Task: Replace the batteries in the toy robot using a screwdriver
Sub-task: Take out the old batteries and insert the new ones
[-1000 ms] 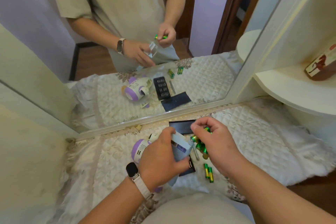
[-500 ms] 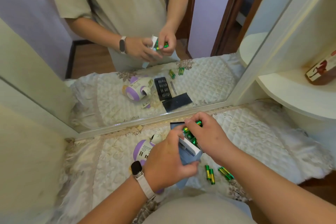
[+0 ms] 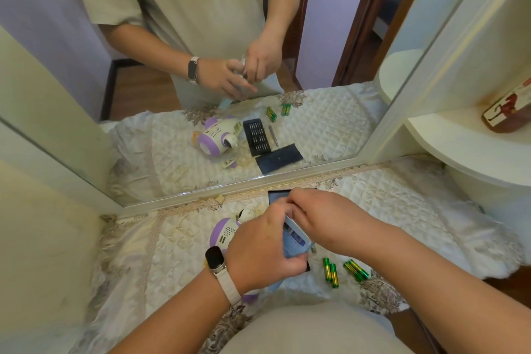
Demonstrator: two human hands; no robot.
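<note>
AT THE COUNTER: Your hands meet over the work. Your L hand (image 3: 264,253) is wrapped round the lower part of a white-and-blue pack (image 3: 296,238). Your R hand (image 3: 324,218) is curled over its upper end, w/ fingertips pinching at the top edge. Whether a cell sits btwn those fingertips can't be made out, since the knuckles hide it.

The pack is held clear of the counter (image 3: 402,210). Its long axis runs away from you, w/ the top end tipped toward the mirror (image 3: 258,179).

The toy robot (image 3: 225,234), purple and white, lies on the quilted cover just L of the hands, partly hidden behind your L hand and wrist. That's the relation to watch: the robot is on the L side, so the L hand is nearer to it by a good margin, but it's busy w/ the pack.

On the near R side, under your R forearm, are two pairs of green batteries (image 3: 330,271), both lying roughly lengthwise toward you. The R hand is the closer one for those.

A dark lid (image 3: 277,195) lies beyond the hands, by the mirror's foot. The robot's battery bay isn't visible from here.
</note>
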